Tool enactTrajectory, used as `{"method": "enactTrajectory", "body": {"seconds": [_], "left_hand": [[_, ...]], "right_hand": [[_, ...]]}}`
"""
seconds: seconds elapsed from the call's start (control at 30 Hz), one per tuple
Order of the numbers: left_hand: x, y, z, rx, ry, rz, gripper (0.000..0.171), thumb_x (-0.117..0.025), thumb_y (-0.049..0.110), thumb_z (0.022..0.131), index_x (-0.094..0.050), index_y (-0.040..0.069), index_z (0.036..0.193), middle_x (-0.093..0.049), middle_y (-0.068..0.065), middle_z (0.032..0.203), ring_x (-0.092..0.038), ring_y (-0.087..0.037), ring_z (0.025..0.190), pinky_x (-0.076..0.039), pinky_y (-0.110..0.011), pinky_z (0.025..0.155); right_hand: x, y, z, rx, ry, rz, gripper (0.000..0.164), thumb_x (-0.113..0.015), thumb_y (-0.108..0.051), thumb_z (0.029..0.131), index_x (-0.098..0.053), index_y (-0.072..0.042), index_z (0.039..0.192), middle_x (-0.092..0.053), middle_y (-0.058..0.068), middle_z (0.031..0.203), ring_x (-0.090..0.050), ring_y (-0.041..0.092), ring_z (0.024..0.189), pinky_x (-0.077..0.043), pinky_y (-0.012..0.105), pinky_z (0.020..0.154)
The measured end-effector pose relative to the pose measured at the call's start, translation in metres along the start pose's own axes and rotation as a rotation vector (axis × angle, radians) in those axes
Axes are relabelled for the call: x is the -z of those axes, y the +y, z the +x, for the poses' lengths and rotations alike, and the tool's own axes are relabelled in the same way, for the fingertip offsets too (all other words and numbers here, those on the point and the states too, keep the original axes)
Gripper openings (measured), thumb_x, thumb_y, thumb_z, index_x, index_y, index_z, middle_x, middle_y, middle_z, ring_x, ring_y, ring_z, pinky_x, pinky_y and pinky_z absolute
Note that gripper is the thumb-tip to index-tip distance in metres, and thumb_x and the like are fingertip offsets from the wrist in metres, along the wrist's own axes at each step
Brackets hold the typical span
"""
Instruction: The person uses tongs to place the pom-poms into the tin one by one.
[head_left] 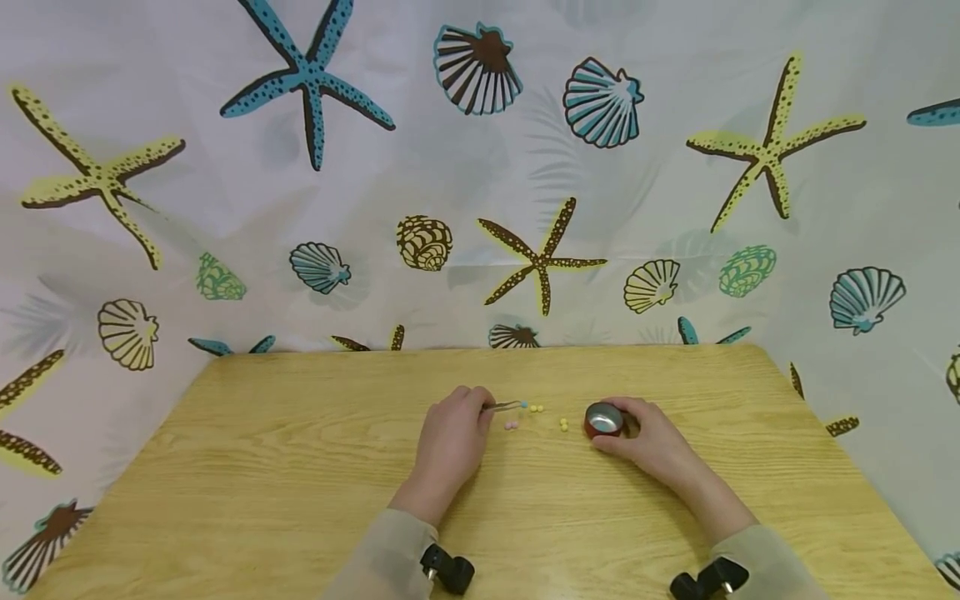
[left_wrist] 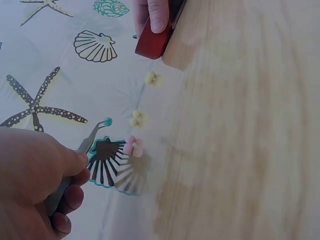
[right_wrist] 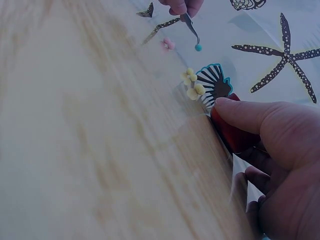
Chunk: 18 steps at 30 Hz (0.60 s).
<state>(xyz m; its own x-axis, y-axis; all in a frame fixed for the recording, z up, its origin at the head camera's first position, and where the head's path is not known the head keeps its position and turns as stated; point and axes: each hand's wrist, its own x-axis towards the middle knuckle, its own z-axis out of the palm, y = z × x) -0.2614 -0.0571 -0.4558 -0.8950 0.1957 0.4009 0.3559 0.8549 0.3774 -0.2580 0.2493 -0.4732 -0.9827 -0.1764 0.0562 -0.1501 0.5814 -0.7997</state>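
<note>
Gripping tweezers, blue bead at tip, with our left hand; our right hand clasps a part-hidden red cup.

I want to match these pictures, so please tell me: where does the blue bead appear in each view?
Head: the blue bead, slightly right of centre, below mid-height, in the tweezers.
Left wrist: blue bead, left of centre, about mid-height.
Right wrist: blue bead, upper part, right of centre.
Shared landmark: red cup, in the right hand.
</note>
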Motion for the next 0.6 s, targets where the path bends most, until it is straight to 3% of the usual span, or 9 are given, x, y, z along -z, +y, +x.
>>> {"method": "enactTrajectory", "body": {"seconds": [0.17,0.6], "left_hand": [[0.001,0.008,0.003,-0.034,0.033,-0.042,0.005,-0.077,0.011,0.106,-0.077,0.009,0.11,-0.072,-0.005,0.099,-0.07,-0.023,0.085,-0.059,-0.043,0.079],[-0.008,0.048,0.011,-0.075,0.018,-0.117,0.006,-0.079,0.007,0.104,-0.077,0.011,0.108,-0.074,-0.004,0.1,-0.072,-0.024,0.091,-0.057,-0.05,0.089]], "right_hand": [[-0.001,0.001,-0.001,-0.004,0.006,0.001,0.064,-0.088,-0.028,0.099,-0.063,-0.002,0.151,-0.062,0.023,0.15,-0.052,0.045,0.145,-0.035,0.065,0.123],[-0.001,0.003,0.0,0.003,0.011,0.004,0.064,-0.088,-0.028,0.098,-0.063,-0.002,0.151,-0.062,0.022,0.149,-0.053,0.044,0.144,-0.036,0.064,0.122]]}}
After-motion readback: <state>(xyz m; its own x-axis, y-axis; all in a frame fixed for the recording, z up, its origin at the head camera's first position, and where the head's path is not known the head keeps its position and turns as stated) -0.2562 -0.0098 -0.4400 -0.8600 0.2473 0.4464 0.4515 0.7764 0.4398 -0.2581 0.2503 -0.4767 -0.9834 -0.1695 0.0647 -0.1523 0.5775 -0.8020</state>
